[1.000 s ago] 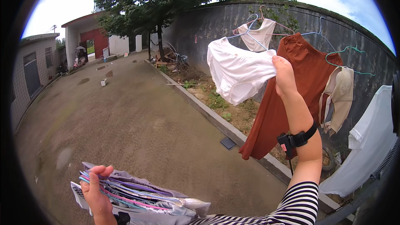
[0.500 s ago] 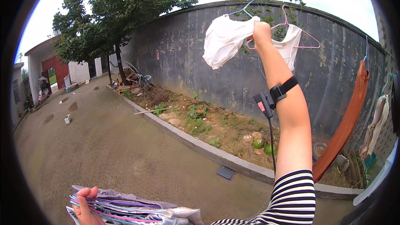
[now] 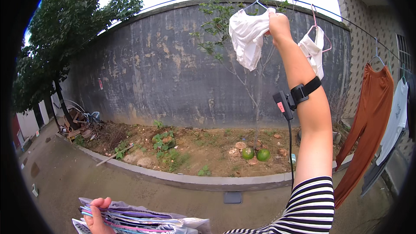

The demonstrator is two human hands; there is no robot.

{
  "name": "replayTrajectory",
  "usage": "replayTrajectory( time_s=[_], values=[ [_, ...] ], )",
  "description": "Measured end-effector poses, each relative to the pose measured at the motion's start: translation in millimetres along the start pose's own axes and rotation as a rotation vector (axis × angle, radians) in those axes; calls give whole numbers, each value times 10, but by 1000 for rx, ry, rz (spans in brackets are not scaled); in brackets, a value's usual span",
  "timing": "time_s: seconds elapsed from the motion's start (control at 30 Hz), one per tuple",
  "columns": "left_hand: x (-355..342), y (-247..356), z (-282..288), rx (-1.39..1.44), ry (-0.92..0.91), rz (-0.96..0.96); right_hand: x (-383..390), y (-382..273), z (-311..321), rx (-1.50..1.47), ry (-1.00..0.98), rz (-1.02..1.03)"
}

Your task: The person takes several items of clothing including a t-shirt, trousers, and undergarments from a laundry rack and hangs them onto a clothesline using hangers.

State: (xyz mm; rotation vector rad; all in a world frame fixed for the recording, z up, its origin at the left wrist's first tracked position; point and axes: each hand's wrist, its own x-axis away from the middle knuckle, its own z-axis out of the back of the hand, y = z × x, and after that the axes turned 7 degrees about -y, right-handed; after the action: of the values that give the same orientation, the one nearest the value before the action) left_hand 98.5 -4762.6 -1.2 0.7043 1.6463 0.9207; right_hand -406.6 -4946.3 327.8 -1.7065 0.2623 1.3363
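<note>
My raised right hand (image 3: 279, 27) is closed on the right end of a light blue clothes hanger (image 3: 258, 1) bearing a small white garment (image 3: 248, 34). The hanger's hook is up by a dark clothesline (image 3: 342, 18); whether it rests over the line I cannot tell. Just right of my hand, another white garment (image 3: 318, 56) hangs on a pink hanger (image 3: 328, 43). At the lower left, my left hand (image 3: 97, 217) grips a bundle of thin coloured hangers (image 3: 113, 226) together, with grey and pale clothes (image 3: 151, 215) lying along them.
Rust-brown trousers (image 3: 368, 104) and a light blue shirt (image 3: 396, 112) hang at the right. Ahead, a dark wall (image 3: 173, 69) stands behind a soil bed with a kerb (image 3: 173, 177) and two green melons (image 3: 255, 154). A tree (image 3: 56, 26) is at the left.
My view has turned to the right, showing more of the hanging clothes and the building. The right hand still holds up the white garment, and the left keeps its bundle low.
</note>
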Motion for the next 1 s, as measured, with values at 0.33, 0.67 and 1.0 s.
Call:
replayTrajectory(
  time_s=[0.33,0.67,1.0],
  values=[
    [-1978,-1350,-8,159,-290,-9,1031,-97,120,118,112,-1],
    [-3295,-1794,-757,169,-642,5,3488,159,-2019,433,-766,153],
    [-4138,-2205,-1472,738,-910,195,3977,292,-2873,210,-889,-403]
  ],
)
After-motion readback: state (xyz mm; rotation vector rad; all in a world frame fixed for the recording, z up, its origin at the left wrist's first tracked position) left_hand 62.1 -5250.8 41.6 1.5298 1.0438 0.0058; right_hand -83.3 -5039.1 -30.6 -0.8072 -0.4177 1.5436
